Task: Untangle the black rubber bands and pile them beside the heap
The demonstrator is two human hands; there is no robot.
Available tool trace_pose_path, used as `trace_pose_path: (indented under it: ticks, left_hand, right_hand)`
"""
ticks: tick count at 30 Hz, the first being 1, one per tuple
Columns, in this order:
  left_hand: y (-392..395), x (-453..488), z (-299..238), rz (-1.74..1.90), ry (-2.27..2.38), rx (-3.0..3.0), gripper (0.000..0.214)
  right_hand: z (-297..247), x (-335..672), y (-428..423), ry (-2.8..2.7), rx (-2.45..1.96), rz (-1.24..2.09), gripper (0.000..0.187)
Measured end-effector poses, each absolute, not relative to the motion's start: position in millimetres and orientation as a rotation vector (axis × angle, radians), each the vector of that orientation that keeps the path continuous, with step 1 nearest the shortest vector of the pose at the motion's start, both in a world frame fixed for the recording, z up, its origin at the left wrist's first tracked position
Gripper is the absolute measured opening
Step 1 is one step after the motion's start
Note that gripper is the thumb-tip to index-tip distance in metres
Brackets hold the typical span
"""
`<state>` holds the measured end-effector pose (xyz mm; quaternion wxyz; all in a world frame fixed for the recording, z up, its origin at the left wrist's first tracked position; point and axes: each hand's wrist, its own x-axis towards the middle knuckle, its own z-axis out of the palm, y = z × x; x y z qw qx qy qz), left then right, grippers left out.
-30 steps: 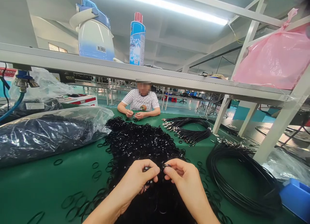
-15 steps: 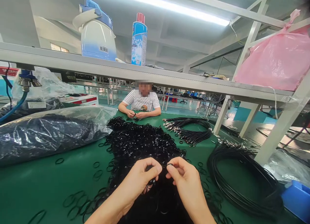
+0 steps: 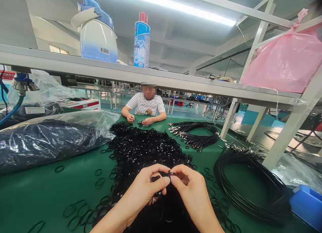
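Note:
A large heap of small black rubber rings (image 3: pixel 148 149) covers the middle of the green table (image 3: pixel 45 189). Above the heap's near end, my left hand (image 3: pixel 147 189) and my right hand (image 3: pixel 191 189) meet fingertip to fingertip. Both are closed in a pinch on a small black ring (image 3: pixel 168 174) held between them. More black rings seem tucked under my left fingers. Loose rings lie scattered on the mat around the heap.
A clear bag of black parts (image 3: pixel 50 139) lies at left. Coiled black cables (image 3: pixel 251 189) and a bundle of cables with metal ends (image 3: pixel 198 134) lie at right. A person in a striped shirt (image 3: pixel 146 107) works across the table. A blue bin (image 3: pixel 308 204) sits at far right, a shelf (image 3: pixel 151 77) overhead.
My two hands have drawn together from a small gap until the fingertips touch around the ring. The person opposite has moved their hands slightly apart.

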<state>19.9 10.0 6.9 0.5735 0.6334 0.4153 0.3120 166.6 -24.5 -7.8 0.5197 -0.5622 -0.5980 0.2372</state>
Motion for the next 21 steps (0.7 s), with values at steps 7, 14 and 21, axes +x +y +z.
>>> trace_pose_path:
  ticks: [7, 14, 21]
  left_hand:
    - [8.9, 18.7, 8.4, 0.729, 0.976, 1.493, 0.033]
    - [9.7, 16.7, 4.7, 0.738, 1.053, 1.597, 0.023]
    - [7.2, 18.6, 9.2, 0.683, 1.079, 1.511, 0.026]
  right_hand:
    - [-9.5, 160.1, -27.6, -1.488, -1.325, 0.401, 0.019]
    - [-13.5, 160.9, -25.2, -1.449, -1.369, 0.498, 0.018]
    - [-13.0, 157.8, -29.8, -1.486, -1.409, 0.36, 0.015]
